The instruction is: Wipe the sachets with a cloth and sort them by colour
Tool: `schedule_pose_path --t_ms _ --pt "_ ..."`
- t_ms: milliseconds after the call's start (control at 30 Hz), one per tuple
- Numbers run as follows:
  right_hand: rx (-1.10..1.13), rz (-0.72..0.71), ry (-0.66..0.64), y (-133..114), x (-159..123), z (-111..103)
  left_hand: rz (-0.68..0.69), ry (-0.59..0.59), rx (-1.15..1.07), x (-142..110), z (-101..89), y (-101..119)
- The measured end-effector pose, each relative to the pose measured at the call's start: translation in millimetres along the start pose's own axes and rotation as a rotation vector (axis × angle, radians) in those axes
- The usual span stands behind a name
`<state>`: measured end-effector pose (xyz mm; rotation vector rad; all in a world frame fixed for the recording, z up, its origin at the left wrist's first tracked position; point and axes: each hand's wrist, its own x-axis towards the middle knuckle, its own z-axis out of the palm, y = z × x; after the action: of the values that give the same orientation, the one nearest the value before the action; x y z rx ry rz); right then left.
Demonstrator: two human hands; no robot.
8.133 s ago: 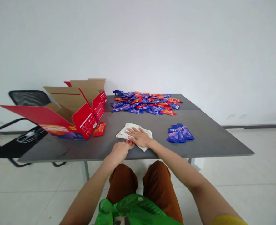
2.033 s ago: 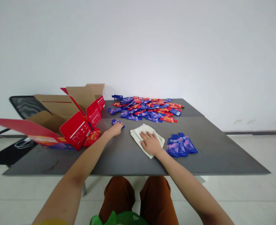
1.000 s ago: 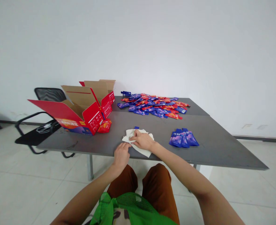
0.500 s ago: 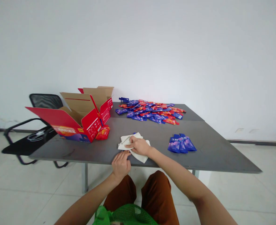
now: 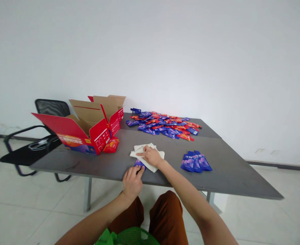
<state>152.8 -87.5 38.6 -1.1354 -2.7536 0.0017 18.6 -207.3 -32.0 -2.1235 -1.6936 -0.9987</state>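
Head view, please: what is the left hand (image 5: 132,182) doing?

Its fingertips rest at the near end of a flat, glossy blue-and-purple pouch (image 5: 139,163), which lies near the front edge of the dark grey table (image 5: 231,177). The thumb sits a little apart from the forefinger; I cannot tell whether they pinch the pouch or only press on it.

And the right hand (image 5: 152,157)?

On a rumpled white cloth (image 5: 139,149), forefinger stretched out, the others curled. Whether they pinch a fold, I cannot tell. The cloth covers the far part of the pouch.

What lies around them?

To the right, three overlapping blue-and-purple pouches (image 5: 195,161) in a fan. To the left, glossy red-and-orange pouches (image 5: 111,145) beside an open red cardboard box (image 5: 100,136), with a second open box (image 5: 114,122) behind it.

Further out?

A loose heap of blue and red pouches (image 5: 162,126) at the far side, and a black mesh-backed chair (image 5: 52,108) on the left, white cable (image 5: 37,144) coiled on its seat.
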Motion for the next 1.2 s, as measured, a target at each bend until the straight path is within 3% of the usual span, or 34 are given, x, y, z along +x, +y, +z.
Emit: schedule_pose_path --t_ms 100,200,400,467,600,700,767,833,900,967,1033,1100,1200 --pt "0.045 -0.173 0.027 -8 -11 7 -0.026 -0.018 0.029 -2 1.1 3" --pt "0.078 -0.178 0.038 -6 -9 9 -0.029 -0.072 0.056 -2 -0.1 8" --pt "-0.032 0.352 0.019 23 12 -3 -0.116 -0.310 0.099 25 -21.5 10" --pt "-0.036 0.416 0.033 31 11 -8 -0.199 -0.324 0.097 37 -30.3 10" --pt "-0.005 0.379 0.065 38 -4 -17 -0.251 -0.257 0.081 50 -35.1 11" --pt "0.051 0.297 0.190 37 -23 -26 -0.200 -0.365 0.063 56 -28.5 10" --pt "0.131 0.215 0.313 30 -37 -31 -0.253 -0.389 0.033 63 -23.9 6" --pt "0.213 0.134 0.410 19 -51 -33 -0.351 -0.341 -0.086 71 -20.2 0" --pt "0.248 0.051 0.435 5 -60 -29 -0.483 -0.311 -0.384 79 -16.6 -7" --pt "0.228 -0.037 0.367 -7 -64 -21 -0.662 -0.366 -0.818 85 -12.4 -12" --pt "0.183 -0.080 0.256 -14 -60 -11 -0.831 -0.495 -1.187 87 -8.6 -15" --pt "0.131 -0.034 0.178 -12 -52 -5 -0.928 -0.612 -1.361 86 -6.3 -17" --pt "0.043 0.129 0.111 0 -37 -3 -1.003 -0.681 -1.450 83 -5.6 -20"
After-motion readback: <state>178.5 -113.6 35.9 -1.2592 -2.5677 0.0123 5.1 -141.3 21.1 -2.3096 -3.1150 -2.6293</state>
